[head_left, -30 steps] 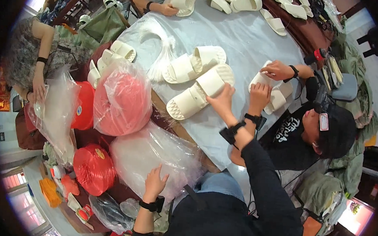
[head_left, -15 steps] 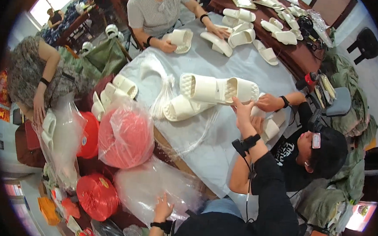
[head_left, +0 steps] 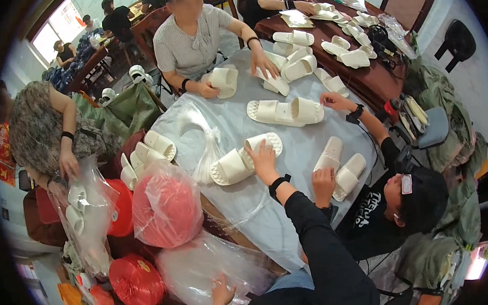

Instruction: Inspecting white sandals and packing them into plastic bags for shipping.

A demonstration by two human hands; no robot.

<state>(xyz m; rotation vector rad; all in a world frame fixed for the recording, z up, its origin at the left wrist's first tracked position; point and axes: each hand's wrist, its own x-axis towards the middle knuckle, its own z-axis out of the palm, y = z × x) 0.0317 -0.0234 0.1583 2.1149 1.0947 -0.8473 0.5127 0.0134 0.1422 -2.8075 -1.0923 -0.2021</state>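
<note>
Nearest to us, the left hand [head_left: 223, 292] is loosely open with nothing in it, fingers parted beside the clear plastic bags [head_left: 209, 265]; we cannot tell whether it touches them. Those bags lie just off the near-left edge of the white-covered table [head_left: 285, 211], with a red roll [head_left: 138, 283] to their left. Farther in, by that same edge, lies a pair of cream slippers [head_left: 229, 165], and the right hand [head_left: 263, 160] rests on the farther one, fingers spread, not closed round it (the thumb is hard for us to make out). We judge this pair brought together but unbagged, whereas two slippers [head_left: 75, 217] well off to the left already sit inside a clear bag [head_left: 95, 249] near a co-worker's hand [head_left: 69, 165]. Toward the right edge, a neighbour's hand [head_left: 323, 182] touches one of two more slippers; past these, another pair [head_left: 311, 111] lies end to end. At the far edge we see a seated person's hands [head_left: 209, 89] on loose slippers, also unbagged.
</note>
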